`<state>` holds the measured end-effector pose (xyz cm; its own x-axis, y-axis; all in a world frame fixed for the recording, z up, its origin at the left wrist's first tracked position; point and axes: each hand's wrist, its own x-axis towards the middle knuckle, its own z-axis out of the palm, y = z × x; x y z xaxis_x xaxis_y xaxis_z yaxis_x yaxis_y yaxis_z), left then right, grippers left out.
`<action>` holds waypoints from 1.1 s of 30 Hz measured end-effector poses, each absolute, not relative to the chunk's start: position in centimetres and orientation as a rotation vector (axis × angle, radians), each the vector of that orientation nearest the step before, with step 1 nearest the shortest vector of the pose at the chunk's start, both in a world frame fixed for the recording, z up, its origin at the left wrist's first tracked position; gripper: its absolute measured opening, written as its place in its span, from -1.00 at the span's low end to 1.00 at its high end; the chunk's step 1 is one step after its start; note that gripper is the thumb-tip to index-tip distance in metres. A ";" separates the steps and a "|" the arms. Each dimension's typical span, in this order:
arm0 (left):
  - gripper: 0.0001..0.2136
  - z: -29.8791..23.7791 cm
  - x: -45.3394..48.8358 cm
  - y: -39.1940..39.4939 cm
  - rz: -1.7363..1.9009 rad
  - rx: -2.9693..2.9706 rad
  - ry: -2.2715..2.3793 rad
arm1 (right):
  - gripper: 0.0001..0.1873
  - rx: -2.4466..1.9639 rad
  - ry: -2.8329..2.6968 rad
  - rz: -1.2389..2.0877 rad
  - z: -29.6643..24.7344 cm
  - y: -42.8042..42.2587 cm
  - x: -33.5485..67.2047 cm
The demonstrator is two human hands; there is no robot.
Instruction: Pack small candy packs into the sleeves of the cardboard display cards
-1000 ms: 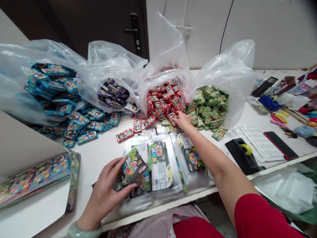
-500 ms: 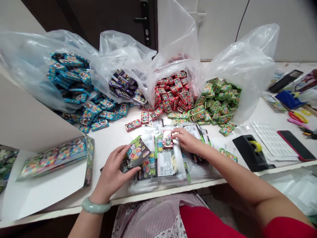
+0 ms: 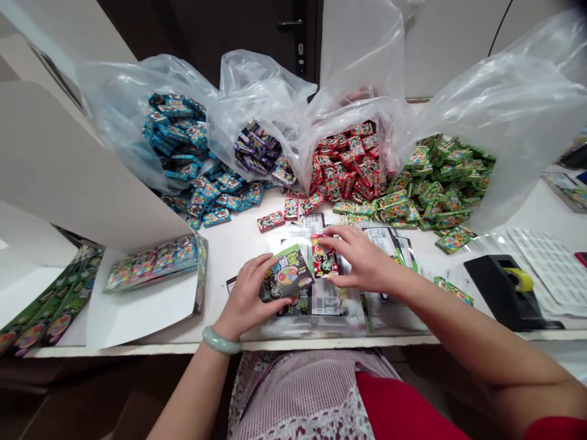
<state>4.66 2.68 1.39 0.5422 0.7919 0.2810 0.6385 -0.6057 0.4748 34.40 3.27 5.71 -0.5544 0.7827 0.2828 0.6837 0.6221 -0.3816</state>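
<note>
My left hand [image 3: 247,296], with a pale green bangle at the wrist, is closed on a dark printed packet [image 3: 288,274] with a green top edge. It holds the packet tilted, between thumb and fingers. Right beside it, my right hand [image 3: 360,260] grips a small red box [image 3: 324,258] by its right side. Under both hands lie flat clear plastic bags with printed dark and white cards [image 3: 328,299]. Two more small red boxes lie behind them, one of them a lone red box [image 3: 270,221] at the left.
Along the back stand open plastic bags spilling blue boxes [image 3: 217,201], purple boxes [image 3: 257,146], red boxes [image 3: 353,156] and green boxes [image 3: 440,183]. An open carton [image 3: 142,318] with a row of boxes is at left. A black tape dispenser [image 3: 498,293] and white sheets [image 3: 550,269] are at right.
The camera view has swung left, so the carton shows more fully. My right hand has come round the red box with its thumb lower; both hands are closer together.
</note>
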 end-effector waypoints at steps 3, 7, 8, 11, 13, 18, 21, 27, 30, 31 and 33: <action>-0.30 1.3 4.8 2.7 0.664 2.512 1.131 | -0.34 -1.111 -2.638 0.293 7.4 3.4 33.9; -0.29 1.2 4.9 2.5 0.636 2.510 1.043 | -0.33 -1.006 -2.778 0.393 7.9 3.9 33.8; -0.29 1.2 4.9 2.4 0.636 2.501 1.027 | -0.32 -0.975 -2.796 0.417 7.8 4.0 33.9; -0.28 1.2 4.8 2.3 0.620 2.456 1.009 | -0.30 -0.922 -2.818 0.461 7.7 4.5 34.1; -0.28 1.4 4.9 2.4 0.607 2.431 0.998 | -0.32 -0.914 -2.809 0.488 7.8 4.9 34.2; -0.32 2.1 5.3 3.0 0.649 2.386 0.999 | -0.32 -0.959 -2.770 0.462 8.1 5.2 33.9; -0.31 2.0 5.6 3.1 0.666 2.370 1.000 | -0.35 -0.983 -2.750 0.428 7.9 5.1 33.4; -0.30 1.3 5.9 2.7 0.726 2.371 1.105 | -0.18 -0.967 -2.527 0.698 6.7 5.3 32.9; -0.28 1.1 5.7 2.6 0.763 2.381 1.220 | -0.43 -1.113 -2.350 0.655 6.3 4.4 32.1; -0.28 1.0 5.6 2.6 0.763 2.388 1.237 | -0.54 -1.149 -2.330 0.629 6.1 4.0 31.7; -0.28 1.0 5.5 2.5 0.749 2.396 1.237 | -0.64 -1.173 -2.325 0.612 5.7 3.4 31.1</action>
<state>5.47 2.50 0.96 0.4815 0.8247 0.2967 0.6447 -0.5626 0.5175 31.09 3.43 5.70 -0.5290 0.8245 0.2008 0.6187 0.5367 -0.5738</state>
